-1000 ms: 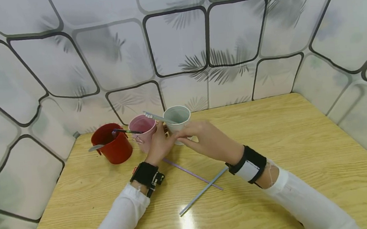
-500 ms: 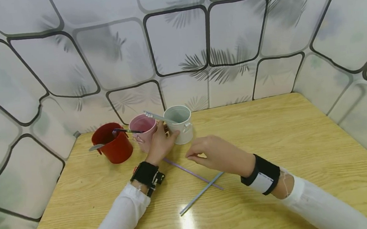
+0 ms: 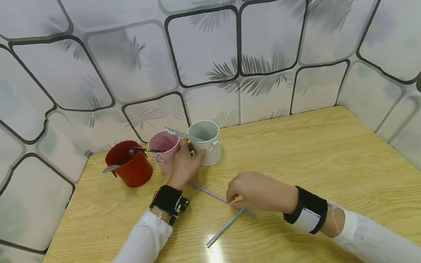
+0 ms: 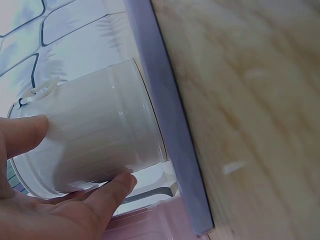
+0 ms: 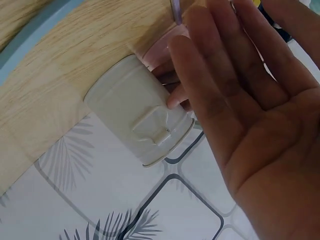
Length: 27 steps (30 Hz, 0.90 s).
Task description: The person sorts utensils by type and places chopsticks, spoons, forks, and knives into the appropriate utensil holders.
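Left hand [image 3: 184, 164] gripping white cup [image 3: 207, 142], right hand [image 3: 259, 192] open, perhaps touching purple straw [image 3: 210, 193]

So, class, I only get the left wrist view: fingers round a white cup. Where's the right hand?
Observer: The right hand is low over the table, where a purple stick and a blue stick cross.
Operator: Is it gripping either one?
Observer: No. The right wrist view shows its palm open, with straight fingers.
Operator: What stands by the white cup?
Observer: To its left a pink cup, then a red cup.
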### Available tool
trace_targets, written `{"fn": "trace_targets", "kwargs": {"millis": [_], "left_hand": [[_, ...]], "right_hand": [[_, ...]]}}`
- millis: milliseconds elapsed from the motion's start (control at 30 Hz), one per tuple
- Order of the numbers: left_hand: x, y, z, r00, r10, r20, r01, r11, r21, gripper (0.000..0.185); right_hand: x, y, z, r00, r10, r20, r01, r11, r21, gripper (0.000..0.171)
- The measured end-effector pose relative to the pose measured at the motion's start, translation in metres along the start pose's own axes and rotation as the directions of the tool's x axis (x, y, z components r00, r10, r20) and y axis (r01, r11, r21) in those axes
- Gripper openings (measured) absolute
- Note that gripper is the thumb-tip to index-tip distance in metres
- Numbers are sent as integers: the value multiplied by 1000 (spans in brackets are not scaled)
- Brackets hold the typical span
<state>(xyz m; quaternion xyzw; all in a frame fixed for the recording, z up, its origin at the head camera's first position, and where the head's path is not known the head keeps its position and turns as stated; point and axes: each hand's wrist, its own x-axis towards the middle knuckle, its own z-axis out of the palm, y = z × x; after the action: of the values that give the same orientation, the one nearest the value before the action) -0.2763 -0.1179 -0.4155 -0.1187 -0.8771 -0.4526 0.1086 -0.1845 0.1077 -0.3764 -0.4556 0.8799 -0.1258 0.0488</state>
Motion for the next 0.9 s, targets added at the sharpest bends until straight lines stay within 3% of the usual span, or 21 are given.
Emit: {"fn": "trace_targets", "kwargs": {"millis": [367, 633, 900], "left_hand": [[1, -3, 1, 1000, -14, 7, 15, 1000, -14, 67], [1, -3, 1, 1000, -9, 8, 9, 1000, -12, 68], [1, -2, 1, 1000, -20, 17, 20, 1000, -17, 68]], "right_hand": [[-3, 0, 5, 998, 18, 52, -20, 999, 47, 13], [-5, 3, 10, 999, 11, 39, -12, 1000, 7, 19], [-4, 5, 16, 998, 28, 55, -30, 998, 53, 21]]}}
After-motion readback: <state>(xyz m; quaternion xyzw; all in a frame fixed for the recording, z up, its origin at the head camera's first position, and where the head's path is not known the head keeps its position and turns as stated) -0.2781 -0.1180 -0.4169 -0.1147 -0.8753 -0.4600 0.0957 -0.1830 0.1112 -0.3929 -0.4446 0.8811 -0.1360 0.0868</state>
